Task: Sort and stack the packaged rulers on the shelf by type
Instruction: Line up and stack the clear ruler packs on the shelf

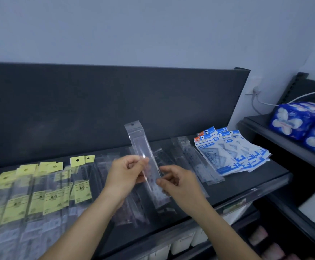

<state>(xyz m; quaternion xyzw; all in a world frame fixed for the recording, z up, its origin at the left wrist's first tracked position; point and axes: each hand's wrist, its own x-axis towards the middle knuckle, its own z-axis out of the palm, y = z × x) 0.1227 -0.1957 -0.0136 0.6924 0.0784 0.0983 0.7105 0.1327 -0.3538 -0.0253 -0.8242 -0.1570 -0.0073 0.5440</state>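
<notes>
One clear ruler pack (140,145), yellow labels (82,189) blurred.

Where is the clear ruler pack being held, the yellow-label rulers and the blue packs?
clear ruler pack (140,145): head view, upper part, below the hang hole.
yellow-label rulers (52,201): head view, on one yellow label.
blue packs (213,152): head view, middle of the leftmost pack.

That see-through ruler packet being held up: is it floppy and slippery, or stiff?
The long clear-sleeved ruler is probably stiff: it stands straight above the left hand and right hand without drooping. Its glossy sleeve looks slippery, so a pinch may slide. It is likely light, since fingers alone hold it.
</notes>
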